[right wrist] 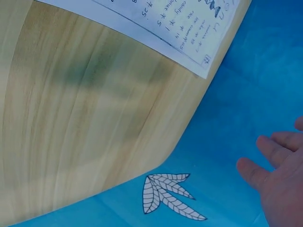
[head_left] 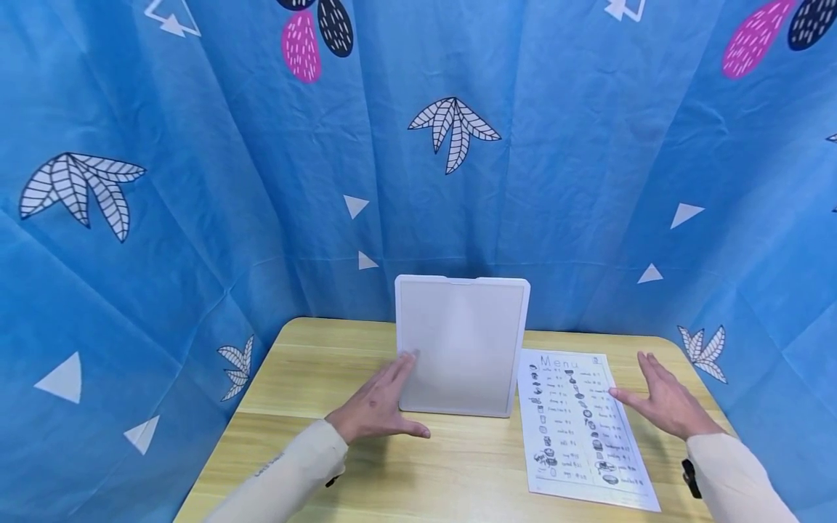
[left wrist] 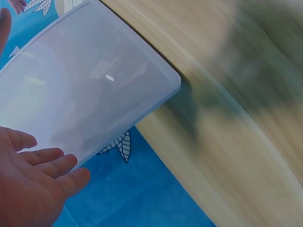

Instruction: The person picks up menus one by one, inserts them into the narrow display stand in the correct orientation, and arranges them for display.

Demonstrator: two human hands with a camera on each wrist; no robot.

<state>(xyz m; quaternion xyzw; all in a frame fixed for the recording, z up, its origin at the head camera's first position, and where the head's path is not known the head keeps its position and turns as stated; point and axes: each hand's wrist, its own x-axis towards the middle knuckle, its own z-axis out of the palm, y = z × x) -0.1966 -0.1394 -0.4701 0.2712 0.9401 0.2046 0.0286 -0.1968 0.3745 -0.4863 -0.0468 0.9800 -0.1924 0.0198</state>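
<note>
A flat white square case, with a pale grey panel inside a white rim, stands tilted up at the back middle of the table. My left hand is at the case's lower left side, fingers extended and thumb spread; whether it touches the case I cannot tell. In the left wrist view the same hand shows its palm beside the case. To the right lies a handwritten paper menu with small drawings. Over the table by the menu's right edge, my right hand is spread and holds nothing.
The wooden table has rounded back corners. A blue curtain with leaf and triangle prints hangs behind it and along both sides. Wood surface shows left of the case and in front of it.
</note>
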